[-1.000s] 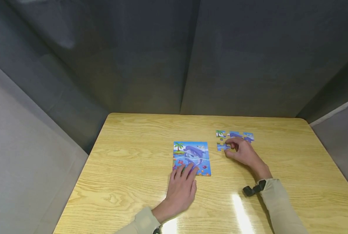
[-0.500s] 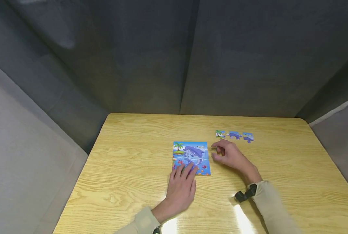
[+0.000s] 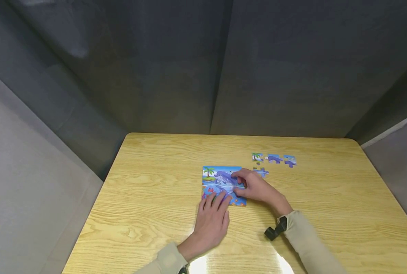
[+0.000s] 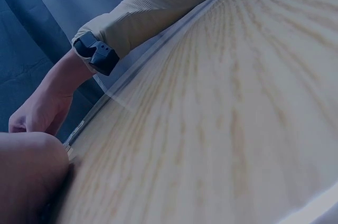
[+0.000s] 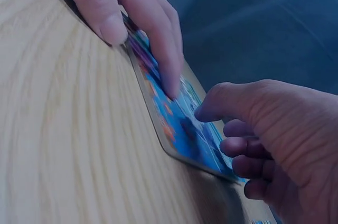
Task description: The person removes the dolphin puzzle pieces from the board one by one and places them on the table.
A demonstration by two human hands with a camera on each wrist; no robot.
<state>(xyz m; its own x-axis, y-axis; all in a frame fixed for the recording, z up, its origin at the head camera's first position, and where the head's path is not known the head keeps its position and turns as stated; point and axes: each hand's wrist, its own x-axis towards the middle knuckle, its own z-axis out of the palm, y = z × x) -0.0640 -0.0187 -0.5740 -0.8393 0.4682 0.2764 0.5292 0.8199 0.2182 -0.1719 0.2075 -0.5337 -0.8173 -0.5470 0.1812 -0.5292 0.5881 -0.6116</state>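
Observation:
A square dolphin jigsaw puzzle (image 3: 220, 168) lies on the wooden table, its picture blue with a palm tree and sea creatures. My left hand (image 3: 212, 220) rests its straight fingertips on the puzzle's near edge. Over the puzzle's right side, my right hand (image 3: 256, 186) has thumb and index finger spread, with no piece visible between them. In the right wrist view, the right thumb (image 5: 227, 102) hangs close over the picture while the other fingers curve beneath. Right of the board lie loose jigsaw pieces: a palm piece (image 3: 257, 156), a dolphin piece (image 3: 274, 158), a sky piece (image 3: 290, 160) and a water piece (image 3: 261, 172).
The light wooden table (image 3: 148, 213) has its far edge against a dark grey curtain (image 3: 176, 76). A grey panel (image 3: 29, 182) stands at the left. Both wrists wear black camera mounts; the right one (image 3: 275, 228) sits beyond a beige sleeve.
My right hand has moved left from the loose pieces to the puzzle's right side. The water piece it was touching lies uncovered below the palm piece. My left hand has stayed put.

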